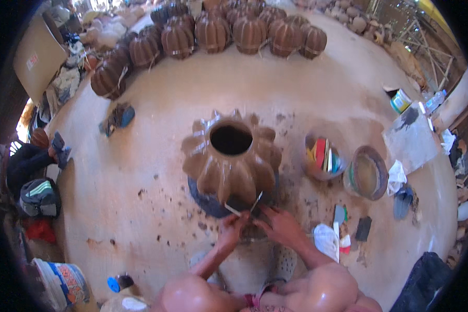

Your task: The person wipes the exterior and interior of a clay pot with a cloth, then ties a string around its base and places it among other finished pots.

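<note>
A wet brown clay pot (229, 174) with deep, pointed ribs and a round dark mouth stands in front of me on a dark round base (205, 200). Both hands are close together at its near side. My left hand (234, 229) is closed around a thin pale stick (232, 209) that points toward the pot. To its right, my right hand (283, 226) has its thumb and fingers apart, near the base. Between the hands, a slim light-coloured tool (257, 200) slants up against the pot's lower ribs; which hand touches it is hard to tell.
Several finished ribbed pots (213, 32) line the far side. On the right are a bowl of coloured pieces (325, 158), a bucket of murky water (368, 172) and a grey board (411, 138). A white tub (62, 283) stands lower left; a person's legs (34, 166) show at left.
</note>
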{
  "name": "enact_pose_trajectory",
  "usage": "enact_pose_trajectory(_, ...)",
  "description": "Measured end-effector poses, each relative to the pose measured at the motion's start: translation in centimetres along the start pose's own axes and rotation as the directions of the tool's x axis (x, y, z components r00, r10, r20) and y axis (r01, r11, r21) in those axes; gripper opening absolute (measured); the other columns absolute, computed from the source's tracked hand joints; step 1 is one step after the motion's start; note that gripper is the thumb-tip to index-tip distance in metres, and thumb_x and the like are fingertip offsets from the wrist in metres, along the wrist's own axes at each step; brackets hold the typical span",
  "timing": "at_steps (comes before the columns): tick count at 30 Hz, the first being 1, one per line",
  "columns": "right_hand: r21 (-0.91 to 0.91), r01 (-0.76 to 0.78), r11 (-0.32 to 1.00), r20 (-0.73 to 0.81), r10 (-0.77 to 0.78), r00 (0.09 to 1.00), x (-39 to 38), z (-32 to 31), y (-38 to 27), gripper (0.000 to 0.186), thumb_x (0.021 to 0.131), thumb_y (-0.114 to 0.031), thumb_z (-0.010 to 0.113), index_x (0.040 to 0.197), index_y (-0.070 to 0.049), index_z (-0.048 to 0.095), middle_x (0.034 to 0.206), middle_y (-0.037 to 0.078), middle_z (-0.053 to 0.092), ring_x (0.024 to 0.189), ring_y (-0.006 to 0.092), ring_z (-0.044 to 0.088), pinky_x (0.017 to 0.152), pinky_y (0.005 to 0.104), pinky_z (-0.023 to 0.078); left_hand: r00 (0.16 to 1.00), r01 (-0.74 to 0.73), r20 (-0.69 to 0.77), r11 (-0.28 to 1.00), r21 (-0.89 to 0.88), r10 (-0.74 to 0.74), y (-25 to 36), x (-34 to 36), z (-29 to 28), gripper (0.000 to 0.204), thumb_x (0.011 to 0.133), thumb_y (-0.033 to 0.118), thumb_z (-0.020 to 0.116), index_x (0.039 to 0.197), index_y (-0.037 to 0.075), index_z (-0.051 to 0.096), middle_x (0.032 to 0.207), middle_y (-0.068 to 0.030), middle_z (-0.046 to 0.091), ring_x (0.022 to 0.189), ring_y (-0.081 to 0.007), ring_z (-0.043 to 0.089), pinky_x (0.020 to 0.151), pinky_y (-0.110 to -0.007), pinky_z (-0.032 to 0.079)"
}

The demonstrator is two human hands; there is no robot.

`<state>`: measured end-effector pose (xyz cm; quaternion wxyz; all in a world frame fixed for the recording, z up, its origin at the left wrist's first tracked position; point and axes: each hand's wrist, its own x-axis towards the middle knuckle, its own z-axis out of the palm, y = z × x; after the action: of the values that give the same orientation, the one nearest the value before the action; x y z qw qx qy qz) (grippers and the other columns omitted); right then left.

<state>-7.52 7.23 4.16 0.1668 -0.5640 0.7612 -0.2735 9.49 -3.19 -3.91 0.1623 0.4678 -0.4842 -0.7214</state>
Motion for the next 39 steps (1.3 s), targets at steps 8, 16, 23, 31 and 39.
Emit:
enact_pose_trajectory(8,0.087,-0.031,0.996,-0.042,0.035,0.999,-0.1,2.6,0.5,0.024,0.095,-0.024,0.072,0.086,-0.001,0.070,0.085,0.021,0.067,0.079,0.0441,0.068,0.070,0.0524,0.055,0.989,-0.109,0.084,0.986,-0.125,0.120,0.9,-0.4,-0.7,0.027,0.099,0.019,0.071,0.115,-0.001,0.078,0.092,0.0005,0.073,0.081,-0.0069,0.059,0.074,-0.025,0.046)
enact_pose_trajectory(16,0.046,0.053,0.998,-0.070,-0.050,0.996,0.8,2.4,1.0,0.022,0.092,-0.023,0.076,0.085,-0.002,0.074,0.078,0.019,0.067,0.073,0.0397,0.068,0.066,0.0492,0.055,0.988,-0.045,0.146,0.999,-0.013,0.046,2.8,-0.2,-1.9,0.021,0.095,0.012,0.069,0.107,-0.001,0.079,0.090,-0.0011,0.075,0.081,-0.0070,0.061,0.073,-0.026,0.047)
enact_pose_trajectory(23,-0.132,0.064,0.989,-0.148,-0.083,0.985,1.6,2.4,2.9,0.031,0.093,-0.027,0.076,0.074,-0.004,0.072,0.069,0.016,0.065,0.064,0.0373,0.067,0.057,0.0491,0.053,0.976,-0.213,0.074,0.971,0.105,0.206,2.1,1.1,-2.7,0.015,0.097,0.012,0.073,0.102,-0.001,0.079,0.087,-0.0018,0.075,0.077,-0.0069,0.061,0.069,-0.026,0.048)
enact_pose_trajectory(31,-0.194,0.071,0.978,-0.270,-0.123,0.955,3.6,2.6,3.9,0.038,0.093,-0.031,0.076,0.066,-0.005,0.068,0.065,0.014,0.063,0.057,0.0353,0.065,0.052,0.0480,0.052,0.898,-0.354,-0.155,0.887,0.298,0.411,3.0,1.4,-2.3,0.015,0.089,0.009,0.084,0.089,-0.004,0.077,0.073,-0.0031,0.073,0.067,-0.0052,0.059,0.059,-0.026,0.047)
enact_pose_trajectory(39,-0.223,0.086,0.971,-0.317,-0.155,0.936,4.2,2.6,4.2,0.034,0.094,-0.030,0.076,0.071,-0.007,0.069,0.064,0.012,0.061,0.056,0.0343,0.065,0.052,0.0473,0.052,0.742,-0.498,-0.219,0.739,0.454,0.634,1.5,2.8,-2.6,0.021,0.083,0.011,0.090,0.081,0.001,0.072,0.066,-0.0111,0.069,0.056,-0.0101,0.057,0.055,-0.029,0.047)
